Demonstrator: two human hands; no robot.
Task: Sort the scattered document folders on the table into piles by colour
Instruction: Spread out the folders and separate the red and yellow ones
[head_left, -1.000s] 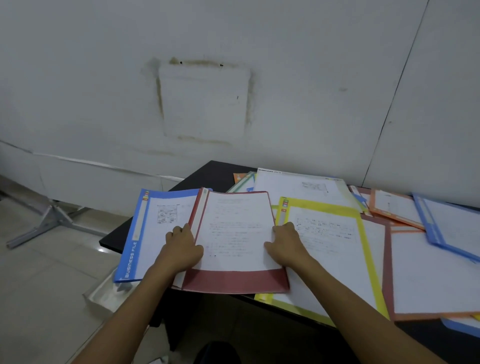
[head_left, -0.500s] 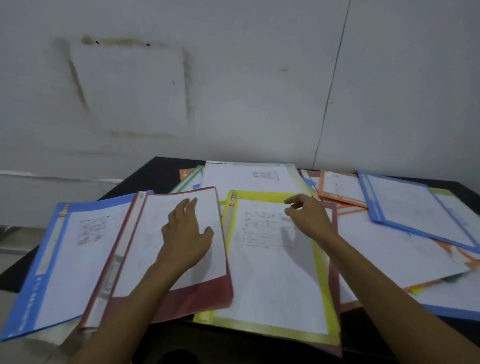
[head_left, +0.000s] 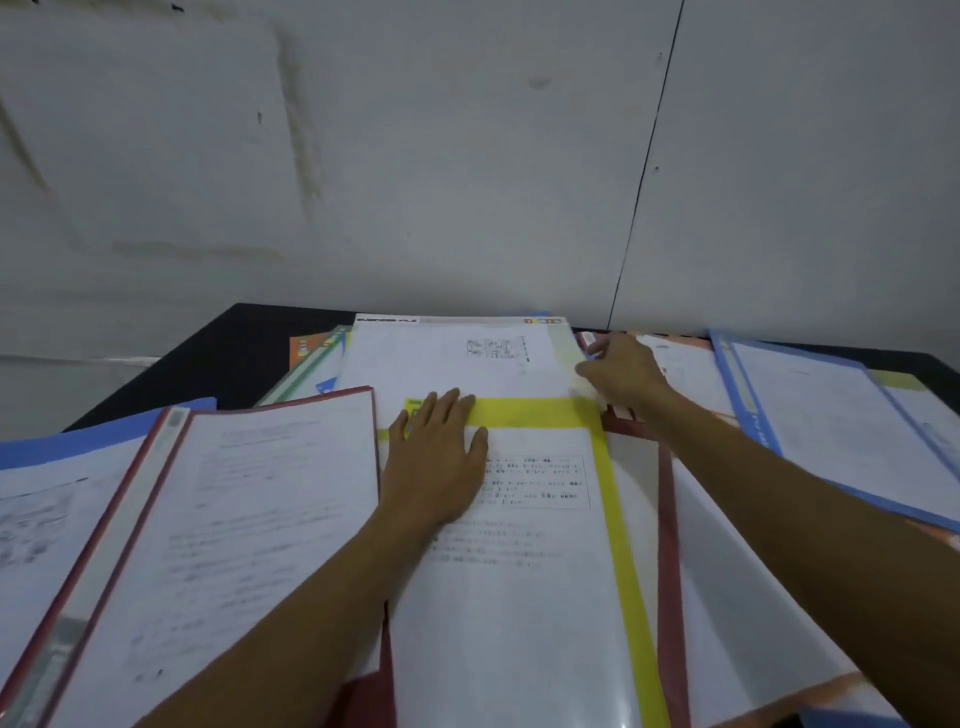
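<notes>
Yellow folder (head_left: 535, 413) centre frame on counter (head_left: 249, 343), long axis toward viewer — left hand (head_left: 441, 457) flat on its top edge, fingers straight. Right hand (head_left: 623, 371) at right edge of pale folder (head_left: 452, 358) just behind; fingers curled, grip unclear.

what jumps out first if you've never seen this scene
The bright yellow folder in the middle of the table, with the left hand lying flat on its top edge. To its left a red folder overlaps a blue folder; the right hand reaches to the white-fronted folder behind.
</notes>
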